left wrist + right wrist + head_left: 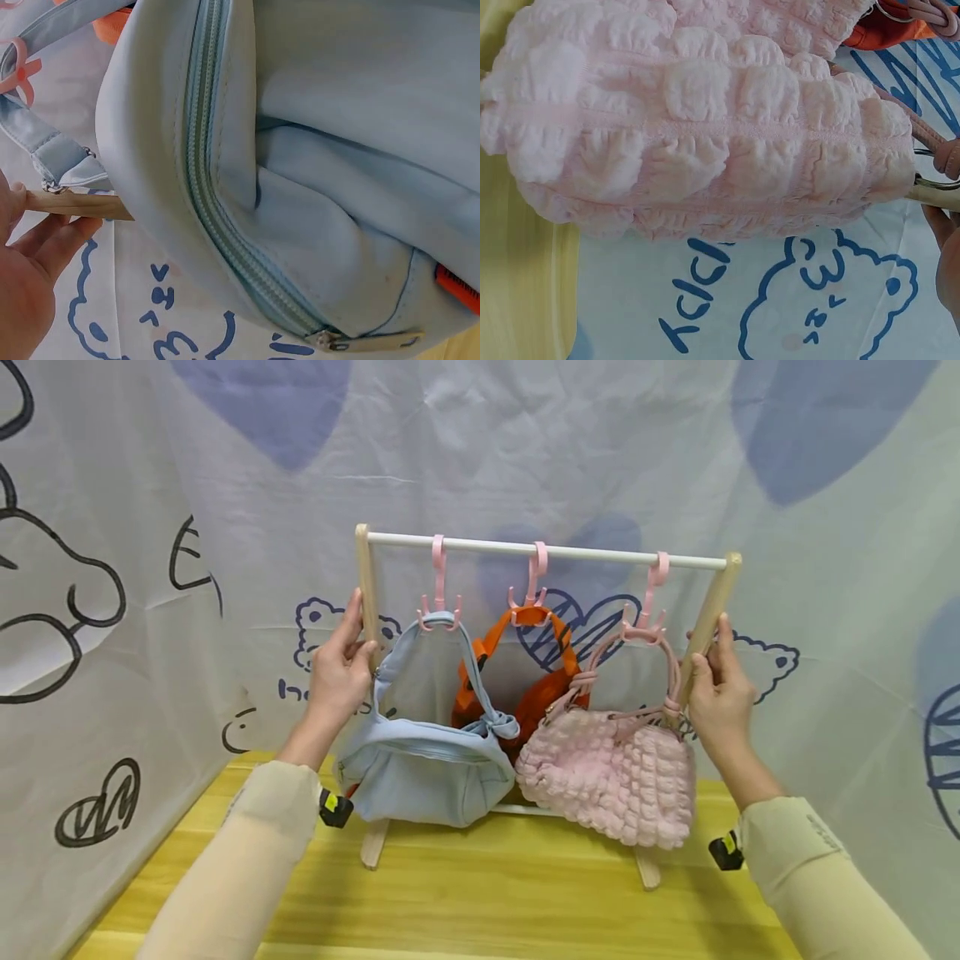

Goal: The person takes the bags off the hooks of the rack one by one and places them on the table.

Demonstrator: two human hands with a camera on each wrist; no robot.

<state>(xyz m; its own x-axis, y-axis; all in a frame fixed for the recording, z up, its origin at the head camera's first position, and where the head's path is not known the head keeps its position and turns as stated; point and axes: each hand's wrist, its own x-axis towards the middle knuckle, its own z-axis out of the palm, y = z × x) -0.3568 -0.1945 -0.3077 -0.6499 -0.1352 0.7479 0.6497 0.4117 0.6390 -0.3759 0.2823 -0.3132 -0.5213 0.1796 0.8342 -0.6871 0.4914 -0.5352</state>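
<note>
both forearms reach forward from the lower corners in cream sleeves (240,852), the arms well apart and the hands raised to either side of a small rack (487,546). the left hand (341,672) pinches the rack's left wooden post (367,581) between thumb and fingers; the right hand (723,697) pinches the right post (708,610) the same way, its thumb on the near side. a small black device sits at each wrist.

the rack stands between the hands, its white top bar sloping down slightly to the right in the head view. three pink hooks (439,568) hang from the bar: a light blue bag (442,777) on the left one, an orange bag (536,702) on the middle one, partly hidden behind its neighbours, and a pink puffy bag (615,768) on the right one.

below is a yellow wood-grain worktop (510,893), with pale cloth (480,443) around it bearing blue hearts and line drawings.

the left wrist view alone shows clearly the blue bag's zipper (202,150), its metal pull (326,341) and a red tag (459,289) at its edge. the right wrist view shows a metal ring (937,182) at the pink bag's strap, with only a sliver of the right hand at the border.
</note>
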